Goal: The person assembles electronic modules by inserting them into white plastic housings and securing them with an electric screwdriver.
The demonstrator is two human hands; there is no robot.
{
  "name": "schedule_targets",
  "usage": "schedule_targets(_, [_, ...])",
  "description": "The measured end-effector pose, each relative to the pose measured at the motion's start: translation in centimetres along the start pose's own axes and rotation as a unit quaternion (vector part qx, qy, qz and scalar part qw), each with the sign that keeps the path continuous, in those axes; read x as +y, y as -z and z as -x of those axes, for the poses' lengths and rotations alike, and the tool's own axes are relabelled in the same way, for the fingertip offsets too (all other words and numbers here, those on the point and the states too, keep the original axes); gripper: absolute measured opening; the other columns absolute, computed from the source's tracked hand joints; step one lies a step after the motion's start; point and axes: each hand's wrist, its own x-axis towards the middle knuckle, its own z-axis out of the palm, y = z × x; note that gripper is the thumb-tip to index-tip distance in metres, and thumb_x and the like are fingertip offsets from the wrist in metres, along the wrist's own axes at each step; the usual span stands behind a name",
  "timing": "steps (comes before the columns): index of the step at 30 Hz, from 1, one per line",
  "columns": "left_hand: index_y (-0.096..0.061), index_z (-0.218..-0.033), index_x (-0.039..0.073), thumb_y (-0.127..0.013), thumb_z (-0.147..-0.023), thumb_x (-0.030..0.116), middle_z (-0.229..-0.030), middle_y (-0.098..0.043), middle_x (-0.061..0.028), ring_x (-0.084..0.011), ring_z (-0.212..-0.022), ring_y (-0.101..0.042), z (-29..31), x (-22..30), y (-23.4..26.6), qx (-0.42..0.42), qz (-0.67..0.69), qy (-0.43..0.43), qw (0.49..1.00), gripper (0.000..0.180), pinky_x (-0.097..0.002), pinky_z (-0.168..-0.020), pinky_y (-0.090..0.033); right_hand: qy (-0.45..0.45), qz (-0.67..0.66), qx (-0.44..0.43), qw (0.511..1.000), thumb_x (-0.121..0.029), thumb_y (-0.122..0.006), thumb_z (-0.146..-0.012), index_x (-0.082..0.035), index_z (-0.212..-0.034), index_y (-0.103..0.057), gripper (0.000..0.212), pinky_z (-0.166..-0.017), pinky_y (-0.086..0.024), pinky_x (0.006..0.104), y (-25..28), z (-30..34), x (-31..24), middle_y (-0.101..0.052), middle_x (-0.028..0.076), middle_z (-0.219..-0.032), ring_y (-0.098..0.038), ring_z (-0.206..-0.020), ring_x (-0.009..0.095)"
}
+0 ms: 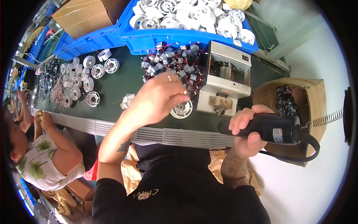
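My right hand (248,130) is wrapped round a black electric screwdriver (278,128), held roughly level above the bench's near edge. Its cable loops down at the right, and a coiled spring (328,118) is attached to its rear end. Over the bench, my left hand (158,99) has its fingers pinched together; a small white spot shows at the fingertips, too small to name. Just beyond those fingertips lies a white round plastic housing (182,111), partly covered by the hand. Behind it is a heap of small motors (171,61) with red and black wires.
A grey metal screw feeder (223,80) stands right of the motors. Blue crates (149,41) at the back hold white plastic parts. White round housings (97,71) and wires lie at left. At right, a cardboard box (315,97) contains dark parts. A co-worker (52,156) sits at left.
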Motion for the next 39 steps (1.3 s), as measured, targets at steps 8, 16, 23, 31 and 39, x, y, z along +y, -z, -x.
schedule_targets(8, [-0.069,-0.081,0.005,-0.073,-0.074,0.009,-0.081,-0.059,-0.0059,-0.0274,-0.082,-0.056,2.2,-0.6,-2.5,0.029,-0.060,0.019,0.998,0.009,-0.0387,-0.071,-0.049,0.011,0.004,-0.002,1.000,-0.044,-0.071,-0.083,0.003,-0.122,-0.040,0.069,-0.051,-0.043,0.0296,0.1,-0.7,-0.2,-0.051,0.007,-0.074,-0.050,-0.055,0.015])
schedule_targets(16, [-0.070,-0.079,0.004,-0.077,-0.074,0.011,-0.088,-0.060,-0.0068,-0.0262,-0.088,-0.057,2.5,-1.0,-3.5,0.053,0.029,0.104,0.993,0.011,-0.0370,-0.074,-0.047,0.054,-0.059,0.047,0.996,-0.033,-0.081,-0.075,0.003,-0.117,-0.046,0.066,-0.054,-0.048,0.0319,-0.2,-2.6,-0.7,-0.056,0.010,-0.076,-0.054,-0.059,0.017])
schedule_targets(23, [-0.066,-0.099,0.003,-0.075,-0.075,0.005,-0.099,-0.062,-0.0093,-0.0263,-0.093,-0.060,3.5,-1.4,-3.9,0.074,-0.007,0.103,0.992,0.025,-0.0330,-0.077,-0.048,0.063,-0.055,0.046,0.995,-0.026,-0.078,-0.076,0.005,-0.118,-0.046,0.062,-0.055,-0.049,0.0323,-0.3,-3.4,0.3,-0.058,0.011,-0.076,-0.055,-0.058,0.017])
schedule_targets(31, [-0.059,-0.098,0.001,-0.073,-0.080,0.013,-0.082,-0.061,-0.0090,-0.0195,-0.068,-0.057,4.4,-1.0,-4.3,0.048,0.117,0.255,0.959,0.026,-0.0319,-0.063,-0.046,0.056,-0.062,0.029,0.996,-0.023,-0.076,-0.076,0.006,-0.116,-0.048,0.057,-0.055,-0.049,0.0319,-0.2,-3.3,1.2,-0.058,0.011,-0.074,-0.055,-0.058,0.017])
schedule_targets(39, [-0.058,-0.105,0.002,-0.071,-0.082,0.013,-0.069,-0.052,-0.0022,-0.0086,-0.059,-0.044,5.3,-3.0,-7.0,0.093,0.280,0.270,0.917,0.029,-0.0264,-0.054,-0.038,0.019,0.016,-0.081,0.996,-0.039,-0.065,-0.087,0.003,-0.122,-0.041,0.060,-0.052,-0.044,0.0323,0.0,-3.0,0.8,-0.052,0.008,-0.077,-0.051,-0.058,0.016])
